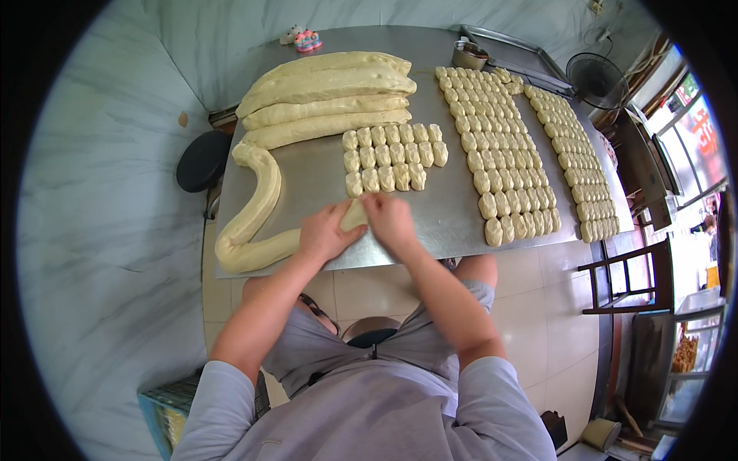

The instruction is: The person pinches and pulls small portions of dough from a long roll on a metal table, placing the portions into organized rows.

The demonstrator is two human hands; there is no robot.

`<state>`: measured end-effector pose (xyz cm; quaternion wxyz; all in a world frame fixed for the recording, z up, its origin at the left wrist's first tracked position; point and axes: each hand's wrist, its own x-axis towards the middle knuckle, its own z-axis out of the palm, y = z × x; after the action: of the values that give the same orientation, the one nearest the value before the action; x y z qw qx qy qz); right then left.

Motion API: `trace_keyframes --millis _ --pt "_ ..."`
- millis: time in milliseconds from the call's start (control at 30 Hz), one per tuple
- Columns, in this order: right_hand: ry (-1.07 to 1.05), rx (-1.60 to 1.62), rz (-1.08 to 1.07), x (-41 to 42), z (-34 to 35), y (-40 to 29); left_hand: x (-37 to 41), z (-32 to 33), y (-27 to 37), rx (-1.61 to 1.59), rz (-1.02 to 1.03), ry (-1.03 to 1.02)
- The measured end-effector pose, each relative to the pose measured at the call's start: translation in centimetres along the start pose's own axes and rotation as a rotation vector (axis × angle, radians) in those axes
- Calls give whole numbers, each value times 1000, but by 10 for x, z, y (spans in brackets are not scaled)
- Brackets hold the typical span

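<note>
A long rope of pale dough [259, 196] bends along the left of the steel table [311, 173] and runs to its front edge. My left hand [330, 230] grips the rope near its end, thumb pointing right. At that end my right hand [389, 219], slightly blurred, has its fingers closed on the dough; whether a piece has come off is hidden. Just beyond my hands sit three short rows of small dough pieces [396, 154], the nearest piece close to my fingertips. Thick dough logs [328, 86] lie side by side behind the rope.
Two larger blocks of dough pieces [501, 150] [573, 167] cover the table's right side. A metal bowl [470, 55] and a metal tray [516, 52] stand at the back right, near a fan [597, 80]. A black round stool [202, 161] is at the left; a wooden stool [631, 276] stands right.
</note>
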<state>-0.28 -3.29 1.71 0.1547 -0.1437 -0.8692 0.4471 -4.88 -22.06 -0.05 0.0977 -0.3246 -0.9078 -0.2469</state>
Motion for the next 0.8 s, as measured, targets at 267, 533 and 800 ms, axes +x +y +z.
trace_keyframes --millis 267,533,800 --pt "124 179 200 -26 60 -6 -20 28 20 160 65 101" --pt "67 27 172 -17 64 -26 -5 42 13 178 -74 22" --pt "25 -145 268 -1 50 -14 8 37 28 109 -142 -78"
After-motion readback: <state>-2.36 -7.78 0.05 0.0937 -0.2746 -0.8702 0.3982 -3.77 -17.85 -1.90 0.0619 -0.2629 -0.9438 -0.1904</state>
